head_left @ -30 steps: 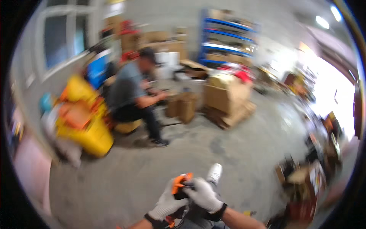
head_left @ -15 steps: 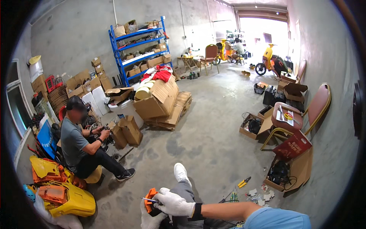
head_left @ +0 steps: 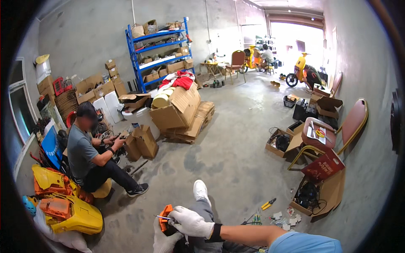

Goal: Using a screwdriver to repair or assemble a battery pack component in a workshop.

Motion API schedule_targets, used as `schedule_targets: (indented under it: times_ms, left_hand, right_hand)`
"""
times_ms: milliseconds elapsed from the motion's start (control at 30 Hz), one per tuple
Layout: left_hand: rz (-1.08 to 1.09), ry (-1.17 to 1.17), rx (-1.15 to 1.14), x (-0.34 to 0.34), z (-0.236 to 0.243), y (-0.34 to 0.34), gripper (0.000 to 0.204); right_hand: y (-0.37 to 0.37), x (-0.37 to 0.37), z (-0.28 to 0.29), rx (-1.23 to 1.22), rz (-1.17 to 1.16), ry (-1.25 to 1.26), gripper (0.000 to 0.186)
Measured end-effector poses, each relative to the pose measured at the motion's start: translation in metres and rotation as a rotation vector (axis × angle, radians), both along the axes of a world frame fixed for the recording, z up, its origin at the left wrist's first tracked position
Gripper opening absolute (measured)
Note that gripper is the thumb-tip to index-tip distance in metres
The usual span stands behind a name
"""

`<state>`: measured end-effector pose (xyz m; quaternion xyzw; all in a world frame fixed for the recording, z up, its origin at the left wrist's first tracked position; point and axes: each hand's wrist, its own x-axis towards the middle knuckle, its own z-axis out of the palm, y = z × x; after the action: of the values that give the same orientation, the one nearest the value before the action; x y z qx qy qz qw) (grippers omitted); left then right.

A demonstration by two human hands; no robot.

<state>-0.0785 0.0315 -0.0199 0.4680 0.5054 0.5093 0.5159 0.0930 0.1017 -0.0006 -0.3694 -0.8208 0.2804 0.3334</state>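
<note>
grey concrete floor [head_left: 236, 156] spreads in front of you, with a blue shelf [head_left: 160, 35] against the far wall and a seated co-worker [head_left: 84, 145] off to your left, beside a heap of yellow plastic covers [head_left: 84, 215]. you have no bench under your work: the orange and black part [head_left: 166, 211] is up in your hands, low in the view, just left of your outstretched leg and white shoe [head_left: 201, 190].

your left hand [head_left: 166, 242], in a white glove, is closed round the part from below, though most of its fingers are hidden. your right hand [head_left: 192, 221], gloved too, is curled over the part's near side, fingers drawn in on a thin tool [head_left: 161, 216] whose shaft sticks out to the left across the orange face. whether its tip touches anything is too small to tell.

the step in hand looks to be close handwork on that part with the tool. as i judge it, the next move calls for a firm left hand, so that the part does not turn, and small, controlled wrist work from the right. yellow-handled pliers [head_left: 268, 204] lie on the floor to your right, near an open cardboard box [head_left: 333, 192] with black cables [head_left: 308, 194] inside.
</note>
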Motion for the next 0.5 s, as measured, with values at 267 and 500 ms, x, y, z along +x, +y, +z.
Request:
schedule_targets:
  times_ms: [267,500]
  left_hand:
    - [0.011,0.051,-0.02,-0.004,0.007,-0.005,0.103]
    - [0.004,-0.018,-0.043,-0.002,0.001,0.0,0.101]
  right_hand:
    - [-0.002,-0.003,-0.002,-0.073,-0.028,-0.055,0.022]
    - [0.003,-0.001,-0.011,0.026,0.013,-0.076,0.022]
